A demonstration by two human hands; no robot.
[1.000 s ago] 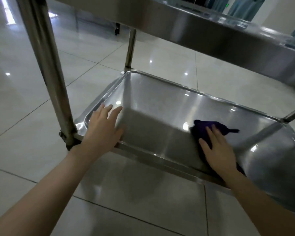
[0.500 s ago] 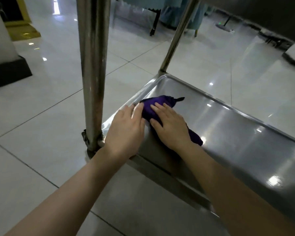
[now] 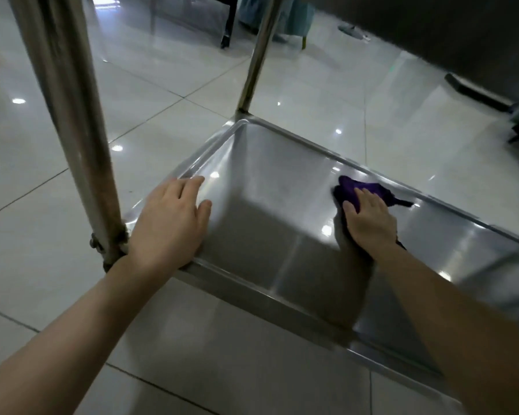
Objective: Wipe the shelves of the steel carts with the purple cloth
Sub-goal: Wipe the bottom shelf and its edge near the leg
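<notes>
Head view shows the right hand pressing flat, fingers straight, on the bunched purple cloth. The cloth lies at about two o'clock on the shallow, rimmed stainless-steel bottom shelf, just beside the far rim. The left hand rests open and grasps nothing, its palm on the shelf's eight o'clock corner beside the near tubular steel post.

To wipe well, I judge that the palm should bear evenly and the strokes overlap. They should run into the rounded corners, with the left hand steadying the cart against rolling.

The steel is glossy and reflective, so streaks would likely show. Polished pale floor tiles surround it, and dark chair legs stand at twelve o'clock.
</notes>
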